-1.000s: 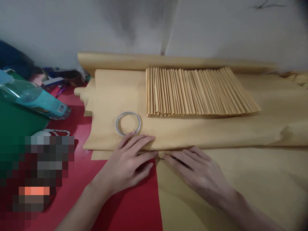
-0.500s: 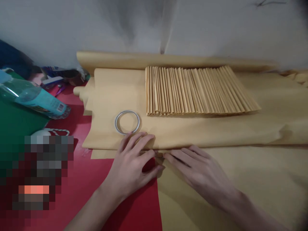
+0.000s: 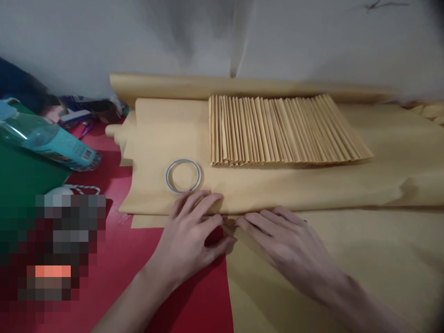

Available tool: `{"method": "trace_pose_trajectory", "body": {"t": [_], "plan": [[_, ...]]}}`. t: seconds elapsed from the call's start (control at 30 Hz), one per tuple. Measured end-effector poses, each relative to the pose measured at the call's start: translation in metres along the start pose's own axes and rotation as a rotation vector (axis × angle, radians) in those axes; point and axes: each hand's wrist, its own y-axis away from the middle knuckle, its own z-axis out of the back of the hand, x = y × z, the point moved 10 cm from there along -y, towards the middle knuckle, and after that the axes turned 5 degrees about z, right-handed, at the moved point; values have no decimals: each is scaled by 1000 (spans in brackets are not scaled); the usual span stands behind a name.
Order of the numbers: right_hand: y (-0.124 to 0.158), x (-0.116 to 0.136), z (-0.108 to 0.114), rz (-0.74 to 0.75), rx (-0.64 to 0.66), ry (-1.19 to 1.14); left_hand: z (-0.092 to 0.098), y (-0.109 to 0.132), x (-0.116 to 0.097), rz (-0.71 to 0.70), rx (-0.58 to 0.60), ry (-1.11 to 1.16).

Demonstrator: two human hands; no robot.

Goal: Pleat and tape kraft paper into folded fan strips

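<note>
My left hand (image 3: 194,236) lies on the edge of the folded brown paper (image 3: 166,134), its fingers spread and the thumb apart from the index finger. Just above its fingertips, a grey tape ring (image 3: 168,176) rests flat on that paper. To the right, my right hand (image 3: 284,240) is bent low over the fold line, fingers together. A tiny shiny tip shows at its index finger and a small dark end behind its knuckles; what it holds is mostly hidden. Beneath it spreads a flat brown sheet (image 3: 364,268).
Behind my hands stands a row of pleated brown paper (image 3: 277,132), with a paper roll (image 3: 166,85) along the wall. Leftward lie a plastic bottle (image 3: 65,148), a green item (image 3: 27,175) and a blurred-out object on the red tabletop (image 3: 125,268).
My right hand has shifted very slightly upward, and a small dark end now shows behind its knuckles. The left hand stays in place.
</note>
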Motion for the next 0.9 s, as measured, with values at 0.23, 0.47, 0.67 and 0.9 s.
{"method": "trace_pose_trajectory", "body": {"t": [0.23,0.47,0.67,0.9], "plan": [[0,-1,2,-16,8,16,-2,0,2,-6,13,7],[0,-2,3,-19,13,13,-2,0,1,-4,22,11],[2,-2,4,-7,19,34,-2,-1,1,-11,9,12],[0,1,2,-29,50,11,-1,0,1,-15,31,22]]}}
